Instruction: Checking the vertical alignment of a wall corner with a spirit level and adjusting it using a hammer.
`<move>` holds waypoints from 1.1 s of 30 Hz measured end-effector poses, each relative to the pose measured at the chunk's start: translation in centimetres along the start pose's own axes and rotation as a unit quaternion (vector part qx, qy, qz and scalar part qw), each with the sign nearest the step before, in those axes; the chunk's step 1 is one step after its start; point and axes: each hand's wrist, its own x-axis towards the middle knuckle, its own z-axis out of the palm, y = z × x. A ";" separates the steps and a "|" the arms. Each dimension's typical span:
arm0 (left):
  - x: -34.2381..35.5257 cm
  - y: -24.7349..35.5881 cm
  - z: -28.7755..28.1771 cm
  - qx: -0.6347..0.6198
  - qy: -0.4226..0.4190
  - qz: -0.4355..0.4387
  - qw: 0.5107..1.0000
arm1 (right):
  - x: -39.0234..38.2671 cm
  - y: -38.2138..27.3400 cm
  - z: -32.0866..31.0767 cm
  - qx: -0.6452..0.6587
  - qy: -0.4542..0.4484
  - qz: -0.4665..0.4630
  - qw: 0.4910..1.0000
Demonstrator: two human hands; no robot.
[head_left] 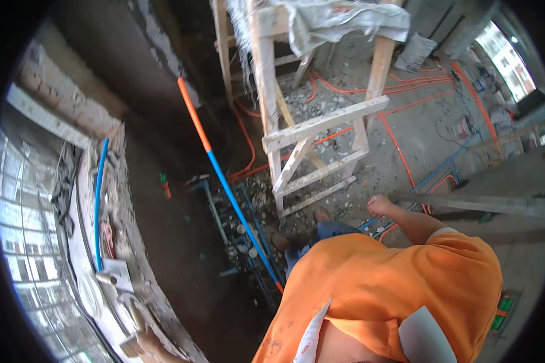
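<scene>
Near left, the left hand (pixel 154 346) is at one brush (pixel 134 320) on the window ledge (pixel 123 227); I cannot tell its grip. Farther along the ledge lies one blue pipe (pixel 100 202). Right of these, one orange-and-blue pole (pixel 227 184) slants across. The right hand (pixel 379 206) has its fingers curled in. Beyond, one wooden trestle (pixel 324 124) blocks part of the floor (pixel 399 124); far right stand one bucket (pixel 464 127) and one pale sack (pixel 415 52).

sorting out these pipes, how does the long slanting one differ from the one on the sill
The long pipe is orange and blue, while the sill pipe shows only blue. The long pipe looks longer than the sill pipe. Both are slim.
</scene>
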 end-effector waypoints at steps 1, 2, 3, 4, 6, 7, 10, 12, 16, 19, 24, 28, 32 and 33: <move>0.2 0.3 -0.8 -0.011 0.006 0.012 1.000 | -0.2 0.2 -0.1 -0.016 -0.015 0.002 1.000; 0.6 0.9 -1.3 -0.011 -0.002 0.005 1.000 | 0.1 0.8 -0.3 -0.002 -0.002 -0.001 1.000; 1.0 0.4 -1.1 -0.007 -0.009 -0.007 1.000 | 0.6 1.2 0.1 -0.004 -0.005 0.001 1.000; 2.6 -3.4 1.0 0.175 0.030 0.013 0.984 | 1.0 1.3 0.4 -0.009 -0.013 0.001 1.000; 5.0 -9.4 4.8 0.156 0.131 0.111 0.973 | 1.3 0.9 1.0 0.008 -0.020 -0.011 1.000; 4.8 -9.7 4.0 0.128 0.128 0.155 0.971 | 1.0 1.3 1.0 0.017 -0.024 -0.019 0.999; 6.1 -10.3 -0.9 -0.403 -0.418 0.114 0.806 | 1.7 3.0 1.5 0.032 -0.028 -0.061 0.997; 2.8 -4.7 -3.4 -0.439 -0.379 0.092 0.809 | 2.7 5.6 1.2 0.043 -0.016 -0.051 0.998; -13.7 16.3 -15.6 -0.583 -0.198 -0.023 0.788 | 2.5 9.9 -0.8 0.042 -0.037 -0.052 0.997; -26.0 24.6 -20.8 -0.656 -0.079 0.049 0.749 | 2.3 10.7 -2.5 0.074 -0.061 -0.033 0.995; -35.6 38.0 -28.8 -0.719 -0.258 0.339 0.550 | 10.0 24.1 -4.2 -0.141 0.029 -0.428 0.892; -39.0 48.0 -33.6 -0.663 -0.307 0.465 0.500 | 6.8 24.8 -7.9 0.273 0.036 0.021 0.961; -36.7 58.2 -39.0 -0.603 -0.386 0.528 0.457 | 3.4 27.1 -10.0 0.421 0.090 0.062 0.900; -35.4 60.8 -40.3 -0.584 -0.421 0.526 0.453 | 2.7 27.6 -10.0 0.421 0.095 0.072 0.899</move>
